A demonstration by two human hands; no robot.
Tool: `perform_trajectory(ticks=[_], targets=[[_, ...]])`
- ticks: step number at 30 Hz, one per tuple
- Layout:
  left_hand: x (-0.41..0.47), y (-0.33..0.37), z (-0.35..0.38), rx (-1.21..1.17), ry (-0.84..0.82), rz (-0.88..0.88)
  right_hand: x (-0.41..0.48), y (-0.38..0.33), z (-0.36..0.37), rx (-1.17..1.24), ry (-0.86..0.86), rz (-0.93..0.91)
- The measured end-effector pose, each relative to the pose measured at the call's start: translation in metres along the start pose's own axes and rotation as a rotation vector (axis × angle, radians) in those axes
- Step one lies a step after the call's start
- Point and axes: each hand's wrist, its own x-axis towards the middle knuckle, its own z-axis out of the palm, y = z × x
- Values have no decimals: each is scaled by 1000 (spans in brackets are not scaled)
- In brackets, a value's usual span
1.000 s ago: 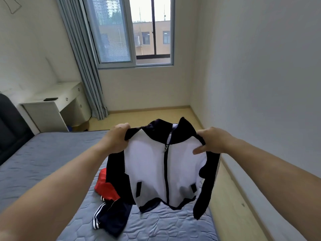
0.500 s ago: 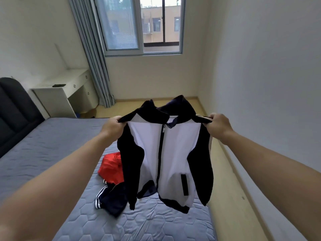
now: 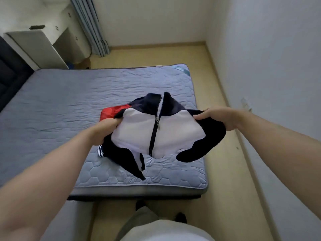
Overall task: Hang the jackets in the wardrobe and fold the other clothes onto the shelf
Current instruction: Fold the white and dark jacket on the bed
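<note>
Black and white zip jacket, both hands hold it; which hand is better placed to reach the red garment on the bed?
Left, probably. The left hand grips the black and white jacket beside the red garment on the grey mattress; the right hand holds its far shoulder.

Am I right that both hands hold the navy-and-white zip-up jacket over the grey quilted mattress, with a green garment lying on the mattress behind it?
Not quite: the crumpled garment is red, not green, as the head view shows. The rest stands: left hand and right hand hold the navy-and-white zip-up jacket over the grey quilted mattress.
</note>
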Motion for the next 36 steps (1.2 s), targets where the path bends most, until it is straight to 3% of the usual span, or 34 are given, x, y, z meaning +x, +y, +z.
perform_trajectory(ticks=[3, 7, 10, 14, 16, 20, 23, 28, 36], targets=[[14, -9, -11, 29, -124, -217, 21, 3, -9, 28, -177, 141], [54, -19, -26, 80, -203, -296, 57, -2, -10, 122, -164, 182], [100, -26, -32, 204, -76, -200, 94, -6, -4, 61, -38, 175], [164, -53, -22, 677, 24, -32, 169, -2, 5, -433, 364, 57], [187, -68, -13, 767, 54, -32, 203, 1, 5, -613, 460, 52], [231, -81, 6, 720, 153, -117, 265, 15, -11, -853, 499, 152], [274, -82, 22, 648, 190, -174, 312, 25, -35, -866, 536, 185], [379, -81, 49, 659, 330, -245, 425, 23, -91, -844, 478, 101], [566, -97, 80, 857, 774, -402, 632, 3, -166, -857, 383, -162]])
